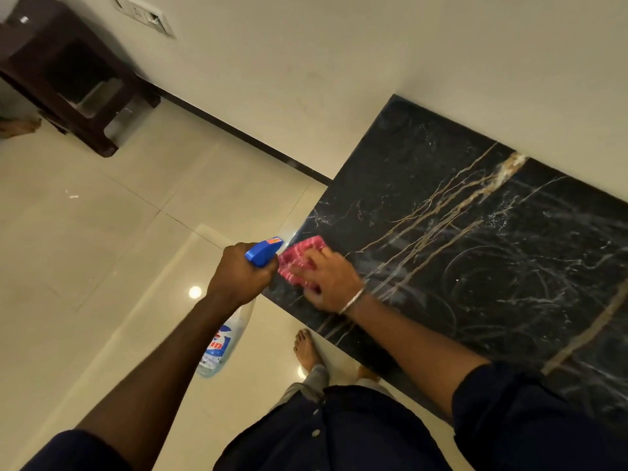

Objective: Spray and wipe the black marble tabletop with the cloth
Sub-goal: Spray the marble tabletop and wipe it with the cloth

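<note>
The black marble tabletop [475, 239] with gold and white veins fills the right of the head view and shows curved wet streaks. My right hand [331, 280] presses a red and white cloth [299, 258] flat on the tabletop's near left corner. My left hand [239, 277] grips a spray bottle [221, 345] by its blue trigger head [263, 251], just off the table's left edge. The clear bottle body hangs below my hand over the floor, and the nozzle points toward the cloth.
A cream wall [339, 62] runs along the tabletop's far edge. Glossy beige floor tiles [102, 249] spread to the left. A dark wooden stool [68, 73] stands at the far left by the wall. My bare foot [306, 350] is beside the table's near edge.
</note>
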